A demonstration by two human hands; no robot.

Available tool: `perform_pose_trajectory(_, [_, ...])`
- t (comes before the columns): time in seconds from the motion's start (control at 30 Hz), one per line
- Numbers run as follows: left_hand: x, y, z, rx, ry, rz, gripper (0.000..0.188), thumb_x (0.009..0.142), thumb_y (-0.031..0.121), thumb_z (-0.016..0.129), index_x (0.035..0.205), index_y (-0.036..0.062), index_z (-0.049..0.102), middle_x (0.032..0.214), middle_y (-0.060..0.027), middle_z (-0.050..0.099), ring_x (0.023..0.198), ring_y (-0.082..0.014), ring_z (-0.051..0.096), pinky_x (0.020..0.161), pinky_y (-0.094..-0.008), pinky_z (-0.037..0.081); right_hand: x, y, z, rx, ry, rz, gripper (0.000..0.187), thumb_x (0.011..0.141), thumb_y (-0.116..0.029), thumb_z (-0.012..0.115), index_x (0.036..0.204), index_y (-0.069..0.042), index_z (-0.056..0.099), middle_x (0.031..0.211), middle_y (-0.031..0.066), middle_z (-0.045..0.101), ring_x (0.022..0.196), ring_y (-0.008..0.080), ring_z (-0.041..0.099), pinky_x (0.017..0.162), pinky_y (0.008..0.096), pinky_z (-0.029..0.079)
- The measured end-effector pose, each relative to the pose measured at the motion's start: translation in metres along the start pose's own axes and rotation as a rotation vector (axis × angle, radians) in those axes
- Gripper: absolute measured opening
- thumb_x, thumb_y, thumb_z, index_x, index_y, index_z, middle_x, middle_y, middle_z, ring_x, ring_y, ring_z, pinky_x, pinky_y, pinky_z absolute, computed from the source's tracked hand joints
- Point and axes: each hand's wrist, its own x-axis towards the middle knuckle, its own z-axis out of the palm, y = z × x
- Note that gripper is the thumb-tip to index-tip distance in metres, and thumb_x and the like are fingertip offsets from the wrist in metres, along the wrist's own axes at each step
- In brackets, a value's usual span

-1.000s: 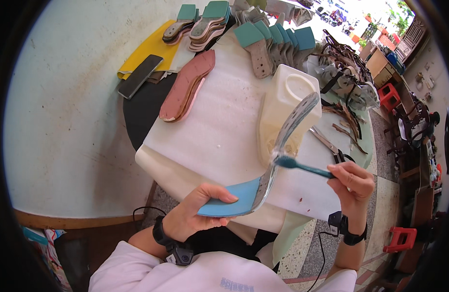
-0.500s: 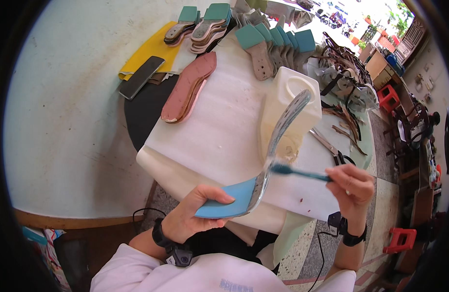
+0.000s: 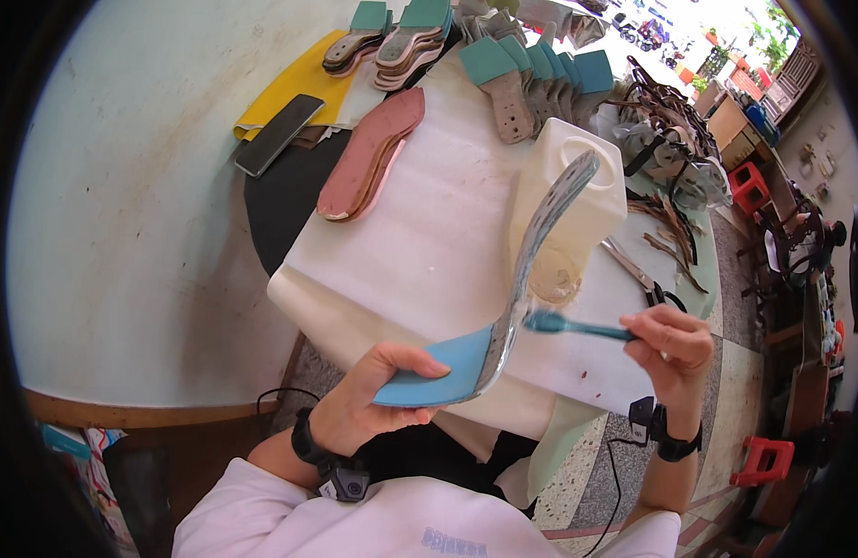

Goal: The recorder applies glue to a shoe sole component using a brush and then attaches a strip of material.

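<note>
My left hand [image 3: 371, 391] is closed around the blue end of a curved shoe sole piece [image 3: 464, 355], thumb on top. The piece's grey, mottled part rises steeply away from me. In my right hand [image 3: 673, 342], pinched by its handle, is a teal brush [image 3: 587, 327]. Its bristle end is at the right side of the sole piece, near the bend; whether it touches cannot be told. Just behind the sole piece stands a cream plastic jug [image 3: 585, 209] with a cut-open side and a yellowish residue low down, partly hidden by the piece.
A white sheet [image 3: 401, 246] covers the table. On it lie pink soles [image 3: 369, 163], scissors [image 3: 638, 274] and dark scrap strips [image 3: 669, 223]. Farther back are teal-ended sole pieces [image 3: 513, 107] and stacked ones [image 3: 412, 45]. A phone [image 3: 280, 135] rests by a yellow sheet [image 3: 262, 110].
The table and its things have shifted slightly up and right in the picture. Both hands keep their holds. The brush stays beside the sole piece, with its head a little farther right.
</note>
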Motion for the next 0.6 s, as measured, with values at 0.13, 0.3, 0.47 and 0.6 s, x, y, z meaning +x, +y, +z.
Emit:
perform_pose_trajectory(0.13, [0.001,0.001,0.002,0.011,0.044,-0.009,0.017,0.075,0.003,0.057,0.084,-0.0111,0.053,0.067,-0.0180,0.060,0.045,-0.0239,0.059,0.037,-0.0269,0.051,-0.015,0.006,0.000,0.158,-0.033,0.066,0.023,0.067,0.007,0.067,0.090,0.005,0.067,0.070,0.0116,0.063,0.057,0.0147,0.057,0.052,0.0222,0.042])
perform_pose_trajectory(0.3, [-0.011,-0.011,-0.008,0.435,0.246,0.459,0.019,0.074,0.008,0.063,0.088,-0.0028,0.056,0.070,-0.0140,0.058,0.047,-0.0204,0.056,0.046,-0.0268,0.050,-0.021,0.005,0.000,0.053,0.206,0.294,0.022,0.074,0.008,0.061,0.096,0.007,0.064,0.077,0.0077,0.060,0.060,0.0083,0.050,0.051,0.0184,0.036])
perform_pose_trajectory(0.47, [-0.028,0.008,-0.004,0.271,0.365,0.673,0.012,0.077,0.011,0.059,0.082,-0.0001,0.058,0.068,-0.0121,0.058,0.046,-0.0182,0.055,0.046,-0.0241,0.048,-0.031,0.020,0.010,-0.246,0.130,0.250,0.020,0.077,0.006,0.062,0.097,0.003,0.063,0.082,0.0065,0.058,0.063,0.0101,0.052,0.052,0.0204,0.039])
perform_pose_trajectory(0.6, [-0.041,0.030,-0.015,0.312,0.383,0.831,0.016,0.078,0.009,0.053,0.078,-0.0051,0.059,0.058,-0.0139,0.058,0.037,-0.0178,0.052,0.035,-0.0224,0.041,-0.035,0.033,0.014,-0.321,0.111,0.225,0.019,0.077,0.006,0.062,0.096,0.004,0.063,0.082,0.0085,0.059,0.065,0.0136,0.056,0.052,0.0225,0.042])
